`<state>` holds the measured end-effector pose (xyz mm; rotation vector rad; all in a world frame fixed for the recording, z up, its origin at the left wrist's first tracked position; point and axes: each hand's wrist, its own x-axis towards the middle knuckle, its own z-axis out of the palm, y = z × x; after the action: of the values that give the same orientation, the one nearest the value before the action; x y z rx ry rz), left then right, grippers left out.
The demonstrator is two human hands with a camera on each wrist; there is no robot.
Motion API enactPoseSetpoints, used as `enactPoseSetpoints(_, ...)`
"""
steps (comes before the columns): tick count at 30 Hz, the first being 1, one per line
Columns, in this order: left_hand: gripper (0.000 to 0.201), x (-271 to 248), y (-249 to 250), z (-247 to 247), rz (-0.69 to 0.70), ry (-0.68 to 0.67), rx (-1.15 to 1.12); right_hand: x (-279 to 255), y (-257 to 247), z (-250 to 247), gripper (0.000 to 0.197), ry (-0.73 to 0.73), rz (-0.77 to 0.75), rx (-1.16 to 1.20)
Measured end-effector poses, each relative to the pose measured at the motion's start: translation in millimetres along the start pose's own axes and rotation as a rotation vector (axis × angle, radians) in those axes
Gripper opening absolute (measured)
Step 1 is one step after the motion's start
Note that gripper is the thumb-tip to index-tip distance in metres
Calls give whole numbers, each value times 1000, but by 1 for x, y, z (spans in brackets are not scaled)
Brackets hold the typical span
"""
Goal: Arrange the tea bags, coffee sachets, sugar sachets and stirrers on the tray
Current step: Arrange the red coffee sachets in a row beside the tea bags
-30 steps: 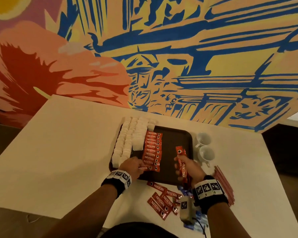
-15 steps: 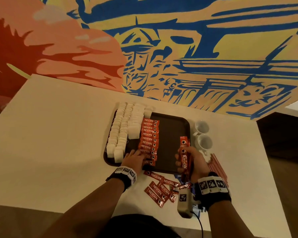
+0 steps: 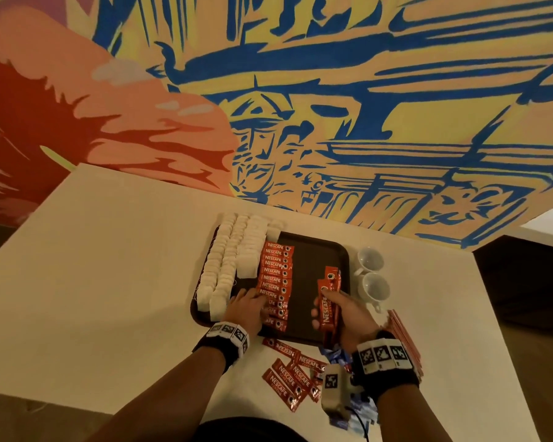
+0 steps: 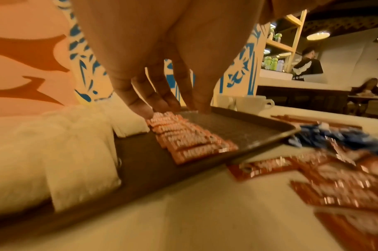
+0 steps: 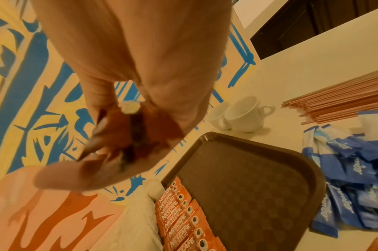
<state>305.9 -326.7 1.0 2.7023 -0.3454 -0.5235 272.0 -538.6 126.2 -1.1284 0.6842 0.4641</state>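
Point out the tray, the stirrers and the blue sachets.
tray (image 5: 243, 183), right wrist view, bare brown floor.
stirrers (image 5: 342, 100), right wrist view, middle of the bundle.
blue sachets (image 5: 353, 171), right wrist view, top of the heap.

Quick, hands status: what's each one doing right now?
Left hand: open, fingers resting on the row of coffee sachets on the tray.
Right hand: grips a bunch of coffee sachets above the tray.

A café: a bold painted mural (image 3: 332, 106) covers the wall behind the white table (image 3: 109, 282), while the left wrist view shows a service counter (image 4: 295, 81), shelves with bottles (image 4: 276, 49), pendant lamps (image 4: 318, 36) and seated customers (image 4: 368, 86).
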Motion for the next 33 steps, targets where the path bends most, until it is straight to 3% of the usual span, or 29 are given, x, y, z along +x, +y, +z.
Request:
enactPoseSetpoints(7,17,-30,41,-60,30,233,-388,-18,-6,1,34,-47,-110,63)
enactPoseSetpoints(14,22,-72,78,-90,64,168,-673,-41,-8,-10,37,24,-204,-52)
enactPoseSetpoints(20,20,-104,119,-100,166,48,-823,-60,-4,-5,38,-59,-332,-161)
enactPoseSetpoints(27,9,-122,122,-106,61,122,-929,-75,3,-2,34,-188,-376,-131)
enactPoseSetpoints(33,3,-135,118,-117,34,101,-901,-81,-3,-14,35,-170,-346,-101)
